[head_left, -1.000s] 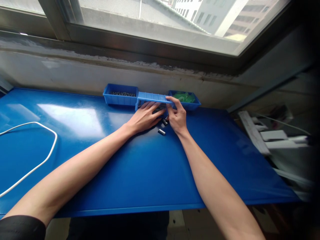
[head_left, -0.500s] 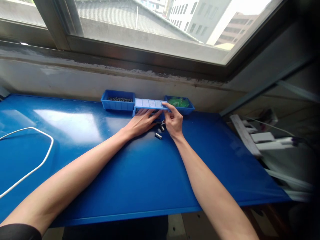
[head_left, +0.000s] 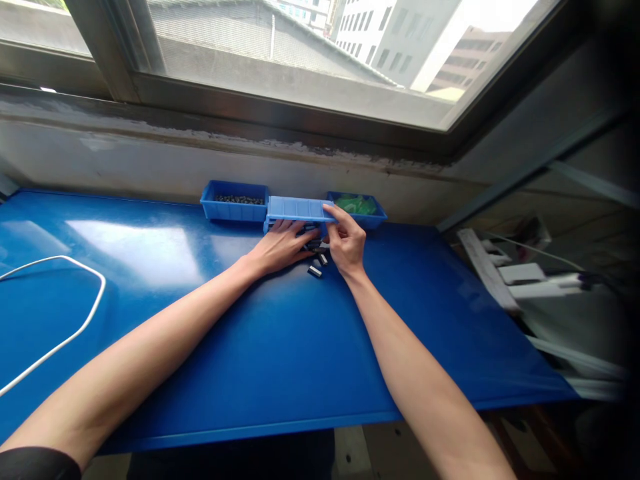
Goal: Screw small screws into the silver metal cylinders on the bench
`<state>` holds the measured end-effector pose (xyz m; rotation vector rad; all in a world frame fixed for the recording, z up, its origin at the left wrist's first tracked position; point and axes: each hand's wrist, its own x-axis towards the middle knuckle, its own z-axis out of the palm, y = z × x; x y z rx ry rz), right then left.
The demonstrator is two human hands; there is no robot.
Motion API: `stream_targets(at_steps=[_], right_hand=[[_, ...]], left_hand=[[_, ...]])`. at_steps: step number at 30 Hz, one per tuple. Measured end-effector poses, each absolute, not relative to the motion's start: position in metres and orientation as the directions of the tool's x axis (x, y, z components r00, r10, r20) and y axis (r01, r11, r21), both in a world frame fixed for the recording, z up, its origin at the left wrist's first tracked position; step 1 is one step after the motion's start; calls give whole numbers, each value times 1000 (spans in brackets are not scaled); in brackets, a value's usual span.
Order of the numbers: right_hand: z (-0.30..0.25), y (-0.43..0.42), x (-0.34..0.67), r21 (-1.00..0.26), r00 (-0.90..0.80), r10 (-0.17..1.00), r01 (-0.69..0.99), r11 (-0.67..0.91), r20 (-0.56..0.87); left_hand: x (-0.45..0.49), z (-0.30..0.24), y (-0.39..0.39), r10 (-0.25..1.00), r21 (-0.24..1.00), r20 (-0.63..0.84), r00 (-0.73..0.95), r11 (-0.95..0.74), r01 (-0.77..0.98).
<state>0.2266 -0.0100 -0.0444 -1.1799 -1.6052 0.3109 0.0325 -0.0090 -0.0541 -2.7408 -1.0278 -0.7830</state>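
Note:
A blue plastic bin [head_left: 299, 209] is tipped over between my hands, its ribbed side facing up and its mouth toward me. My right hand [head_left: 346, 241] grips the bin's right end, thumb and fingers closed on the rim. At the bin's mouth lies my left hand [head_left: 281, 248], palm down with fingers spread, beside and partly over small dark parts. Several of these small black pieces [head_left: 315, 271] with pale faces lie on the table just in front of the bin. What is deeper inside the bin is hidden by my hands and its upper side.
Behind on the left stands a blue bin [head_left: 234, 211] of small dark metallic pieces. At the back right, another blue bin [head_left: 383, 217] holds green items [head_left: 356, 204]. A white cable [head_left: 95, 310] loops over the blue table [head_left: 280, 373] at left. The window wall borders the back.
More black pieces show between my hands at the bin's mouth. The bin's upturned side has tilted slightly, and my left fingers have shifted a little. My right hand keeps its hold.

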Motion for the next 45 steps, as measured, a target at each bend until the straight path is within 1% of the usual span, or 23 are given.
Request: stream_targets(at_steps=[5,9,13,18,21,23,26,28,31,33,36,39,42,45], right_hand=[[-46,-10,227,-692,64,793,535,485,605],[-48,-9,229,-686,67,776,520,509,627],[-51,-8,230,-672,71,761,526,521,645],[-45,-13,231,-624,52,735,570,534,676],[-37,-20,230,-590,46,740,638,494,670],[-34,-23,230,-589,55,758,666,457,650],[-29,-22,230,-611,97,768,672,419,633],[-23,-17,231,-610,139,750,685,399,646],[-6,-2,231,-602,177,743,716,353,646],[9,12,231,-590,149,790,748,303,595],[27,39,230,-511,37,872,822,252,488],[36,68,230,-423,1,936,892,158,353],[38,81,228,-395,-79,933,891,224,351],[39,66,220,-337,-93,893,905,261,441]], left_hand=[[31,-54,-8,565,68,479,672,-787,614],[29,-52,-8,547,114,488,680,-813,572],[31,-49,-14,580,143,461,671,-795,589],[36,-46,-28,640,161,436,632,-747,645],[37,-45,-33,646,161,442,622,-739,654],[37,-45,-34,634,154,455,625,-747,646],[34,-43,-34,612,142,475,632,-762,631],[33,-41,-34,605,134,483,634,-766,629],[31,-39,-33,631,131,503,591,-732,669],[29,-39,-32,664,140,520,537,-686,714],[27,-39,-31,705,156,515,488,-637,755],[26,-39,-31,724,160,509,466,-611,775],[25,-38,-31,726,160,518,452,-601,783],[25,-39,-30,735,171,510,447,-596,784]])
